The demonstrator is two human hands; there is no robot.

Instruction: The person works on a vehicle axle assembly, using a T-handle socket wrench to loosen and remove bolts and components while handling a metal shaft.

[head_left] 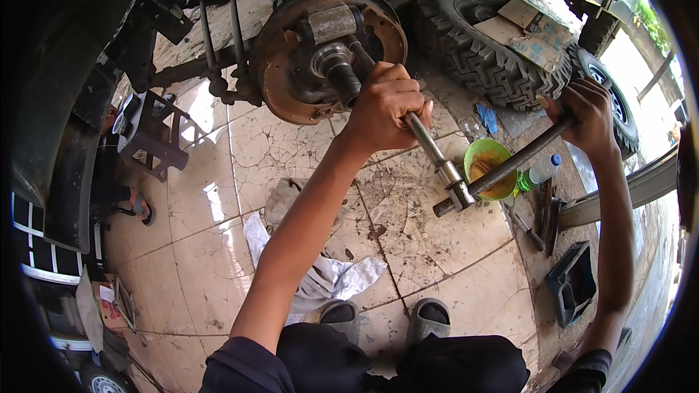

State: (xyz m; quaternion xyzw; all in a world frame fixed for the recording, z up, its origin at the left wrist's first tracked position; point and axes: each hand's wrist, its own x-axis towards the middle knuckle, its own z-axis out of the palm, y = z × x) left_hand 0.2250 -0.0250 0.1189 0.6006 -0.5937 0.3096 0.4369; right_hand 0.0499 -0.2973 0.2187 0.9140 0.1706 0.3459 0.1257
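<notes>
My left hand (389,105) is closed around a steel extension bar (431,147) of a socket wrench. The bar's far end reaches the brake backing plate (280,80), beside the protruding axle spindle (339,76) and under a blocky metal part (331,23). Exactly what that end sits on is hard to make out. At its near end, the bar's square head carries a dark crosswise handle bar (520,159). My right hand (586,118) grips this handle at its far right end.
A knobbly off-road tyre (488,65) with cardboard on it lies behind. A green bowl (477,151) of brownish liquid and a bottle (540,171) stand under the handle. Rags (320,276) lie on the tiles, a stool (156,138) stands left, a dark tray (571,284) right.
</notes>
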